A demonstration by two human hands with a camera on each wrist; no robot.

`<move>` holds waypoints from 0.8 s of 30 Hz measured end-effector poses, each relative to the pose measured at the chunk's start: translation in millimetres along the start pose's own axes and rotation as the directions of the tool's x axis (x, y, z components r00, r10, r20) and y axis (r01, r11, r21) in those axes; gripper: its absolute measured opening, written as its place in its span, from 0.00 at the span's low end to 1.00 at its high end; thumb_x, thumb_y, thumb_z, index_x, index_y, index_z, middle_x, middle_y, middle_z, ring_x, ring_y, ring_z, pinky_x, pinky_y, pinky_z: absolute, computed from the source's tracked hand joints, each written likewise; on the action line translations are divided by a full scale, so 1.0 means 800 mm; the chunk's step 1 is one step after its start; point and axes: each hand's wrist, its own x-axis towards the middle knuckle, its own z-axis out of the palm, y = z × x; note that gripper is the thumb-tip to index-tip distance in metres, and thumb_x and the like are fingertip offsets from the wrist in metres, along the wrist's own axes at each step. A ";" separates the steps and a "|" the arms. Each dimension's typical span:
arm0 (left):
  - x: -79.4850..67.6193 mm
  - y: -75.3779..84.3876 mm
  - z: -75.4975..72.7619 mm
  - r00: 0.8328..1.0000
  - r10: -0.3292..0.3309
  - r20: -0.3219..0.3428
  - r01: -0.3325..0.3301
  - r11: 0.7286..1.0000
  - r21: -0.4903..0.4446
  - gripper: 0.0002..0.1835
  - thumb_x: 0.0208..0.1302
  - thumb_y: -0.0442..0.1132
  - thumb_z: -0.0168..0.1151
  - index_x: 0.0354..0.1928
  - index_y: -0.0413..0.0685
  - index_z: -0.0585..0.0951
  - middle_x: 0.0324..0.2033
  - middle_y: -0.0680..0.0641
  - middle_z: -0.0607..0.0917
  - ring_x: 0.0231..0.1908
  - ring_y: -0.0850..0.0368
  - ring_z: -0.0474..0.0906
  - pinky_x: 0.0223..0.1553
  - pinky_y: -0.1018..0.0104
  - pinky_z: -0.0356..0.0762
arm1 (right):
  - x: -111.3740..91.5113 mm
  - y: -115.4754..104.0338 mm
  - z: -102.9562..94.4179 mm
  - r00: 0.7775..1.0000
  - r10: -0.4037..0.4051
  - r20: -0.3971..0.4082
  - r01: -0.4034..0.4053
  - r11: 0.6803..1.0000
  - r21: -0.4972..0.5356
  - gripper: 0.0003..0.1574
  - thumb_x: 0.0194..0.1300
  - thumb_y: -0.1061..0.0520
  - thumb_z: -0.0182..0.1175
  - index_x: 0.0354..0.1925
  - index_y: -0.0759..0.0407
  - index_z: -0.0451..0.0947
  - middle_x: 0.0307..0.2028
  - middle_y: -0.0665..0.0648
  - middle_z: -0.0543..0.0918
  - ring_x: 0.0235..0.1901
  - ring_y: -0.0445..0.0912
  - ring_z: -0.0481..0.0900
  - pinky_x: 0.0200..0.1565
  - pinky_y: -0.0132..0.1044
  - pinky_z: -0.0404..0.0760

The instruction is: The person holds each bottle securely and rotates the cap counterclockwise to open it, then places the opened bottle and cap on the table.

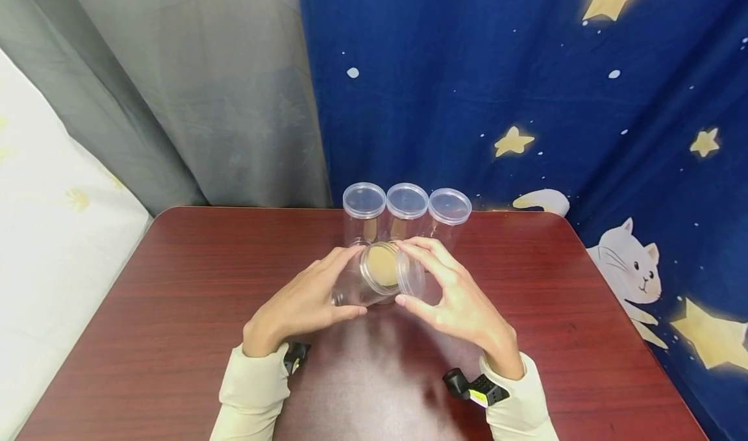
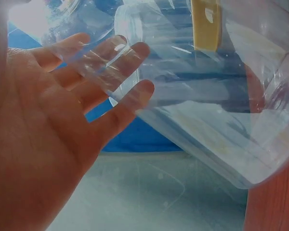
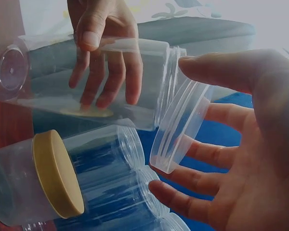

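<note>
My left hand point(image 1: 306, 298) grips a clear plastic jar point(image 3: 144, 53) round its body, and the jar lies on its side above the table. In my right hand point(image 1: 458, 295) is a clear lid point(image 3: 180, 130), held between thumb and fingers. The right wrist view shows this lid tilted at the jar's mouth, close to the rim near the thumb and apart from it lower down. Another clear jar point(image 3: 12, 183) with a gold lid point(image 3: 58, 173) stands near the held jar; the head view shows the gold top partly through clear plastic.
Three clear jars with clear lids stand in a row behind the hands: left lid point(image 1: 364, 199), middle lid point(image 1: 407, 200), right lid point(image 1: 450, 205). The reddish-brown table point(image 1: 193, 298) reaches back to a grey curtain point(image 1: 234, 103) and a blue star-patterned curtain point(image 1: 426, 103).
</note>
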 end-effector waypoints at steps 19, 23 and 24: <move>-0.003 -0.014 -0.009 0.995 -0.036 -0.094 0.034 0.999 -0.023 0.48 0.51 0.55 0.76 0.73 0.63 0.62 0.62 0.56 0.73 0.58 0.58 0.73 0.60 0.48 0.69 | -0.009 0.020 -0.025 0.993 0.110 -0.038 -0.111 0.993 -0.039 0.47 0.54 0.52 0.74 0.70 0.44 0.67 0.64 0.49 0.73 0.63 0.44 0.71 0.60 0.46 0.74; -0.004 -0.019 -0.010 0.992 -0.053 -0.112 0.050 0.998 -0.030 0.48 0.51 0.54 0.76 0.73 0.60 0.62 0.61 0.54 0.73 0.57 0.55 0.74 0.59 0.48 0.70 | -0.011 0.025 -0.029 0.991 0.125 -0.036 -0.127 0.991 -0.035 0.46 0.55 0.52 0.74 0.70 0.45 0.68 0.64 0.48 0.74 0.62 0.43 0.72 0.59 0.42 0.74; -0.004 -0.020 -0.011 0.991 -0.059 -0.117 0.055 0.998 -0.032 0.48 0.51 0.54 0.76 0.73 0.59 0.62 0.61 0.54 0.74 0.56 0.55 0.74 0.58 0.48 0.70 | -0.011 0.027 -0.030 0.991 0.129 -0.034 -0.130 0.991 -0.033 0.46 0.55 0.52 0.74 0.69 0.45 0.68 0.64 0.48 0.74 0.61 0.43 0.72 0.59 0.41 0.74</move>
